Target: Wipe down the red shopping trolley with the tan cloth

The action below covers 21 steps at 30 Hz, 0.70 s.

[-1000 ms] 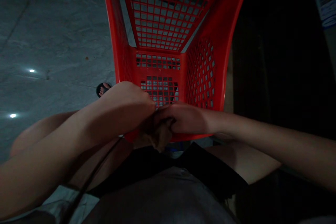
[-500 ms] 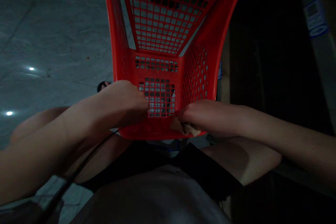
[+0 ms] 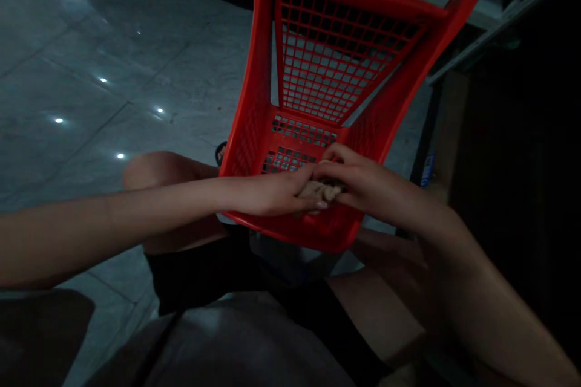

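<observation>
Head view, dim light: a tan, crumpled cloth [image 3: 312, 192] is held between both hands, over the near end of an upright-handled red basket [image 3: 293, 234], just inside its near rim; whether the basket's surface is touched by the cloth can't be told. By the left hand [image 3: 272, 195] the cloth is pinched, thumb laid along its lower edge, other fingers partly hidden behind it. By the right hand [image 3: 351, 178] it is gripped from the other side, fingers bent and slightly spread; exact fingertip contact is too dark to tell. A mesh panel [image 3: 331, 54] rises at the far end. For good handling, the cloth should probably be bunched into a firm pad, loose folds tucked under, the basket steadied against the knees, and even pressure applied, with fingertips guarded from the mesh edges.
</observation>
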### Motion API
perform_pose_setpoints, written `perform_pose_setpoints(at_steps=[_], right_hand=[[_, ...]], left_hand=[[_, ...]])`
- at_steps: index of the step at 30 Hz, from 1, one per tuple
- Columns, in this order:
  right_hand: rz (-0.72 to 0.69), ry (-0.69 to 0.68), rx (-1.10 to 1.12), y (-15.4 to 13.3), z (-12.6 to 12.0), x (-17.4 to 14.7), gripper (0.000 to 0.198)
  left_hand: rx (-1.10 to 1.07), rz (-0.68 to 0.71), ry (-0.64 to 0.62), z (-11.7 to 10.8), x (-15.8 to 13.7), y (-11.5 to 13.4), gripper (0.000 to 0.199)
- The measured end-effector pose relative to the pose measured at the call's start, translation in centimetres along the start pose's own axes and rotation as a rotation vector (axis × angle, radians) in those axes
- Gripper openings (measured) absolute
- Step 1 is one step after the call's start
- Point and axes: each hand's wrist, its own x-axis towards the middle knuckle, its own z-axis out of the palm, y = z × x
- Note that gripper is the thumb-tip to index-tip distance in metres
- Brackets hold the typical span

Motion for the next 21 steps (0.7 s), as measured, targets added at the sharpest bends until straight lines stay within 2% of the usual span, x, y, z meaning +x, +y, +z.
perform_pose_setpoints(at_steps=[2, 4, 7, 11, 13, 15, 17, 19, 21], right_hand=[[-0.059, 0.009, 0.034, 0.7, -0.6, -0.2, 0.041], [-0.066, 0.005, 0.033, 1.0, -1.0, -0.7, 0.043], [-0.046, 0.063, -0.095, 1.2, -1.0, -1.1, 0.033], [-0.035, 0.222, -0.323, 2.5, -1.1, -1.0, 0.022], [-0.028, 0.293, -0.385, 3.5, -1.5, -0.8, 0.023], [-0.006, 0.362, -0.431, 4.5, -1.9, -0.6, 0.024], [0.022, 0.405, -0.439, 5.2, -2.0, -0.5, 0.025], [0.031, 0.422, -0.406, 5.6, -1.9, -0.4, 0.025], [0.029, 0.429, -0.371, 5.8, -1.7, -0.5, 0.026]], left_hand=[[-0.138, -0.012, 0.045, 0.7, 1.7, -0.3, 0.049], [-0.152, -0.008, 0.047, 0.6, 3.3, -1.2, 0.038], [0.101, -0.127, -0.044, 0.4, 5.2, -3.2, 0.03], [0.525, -0.289, -0.169, 2.6, 6.0, -4.8, 0.05], [0.489, -0.292, -0.249, 4.5, 6.1, -4.8, 0.052], [0.338, -0.225, -0.328, 6.0, 6.5, -4.6, 0.038], [0.227, -0.131, -0.35, 6.8, 7.0, -4.4, 0.023], [0.258, -0.122, -0.32, 6.8, 7.6, -4.6, 0.022], [0.305, -0.184, -0.236, 6.8, 8.0, -4.8, 0.024]])
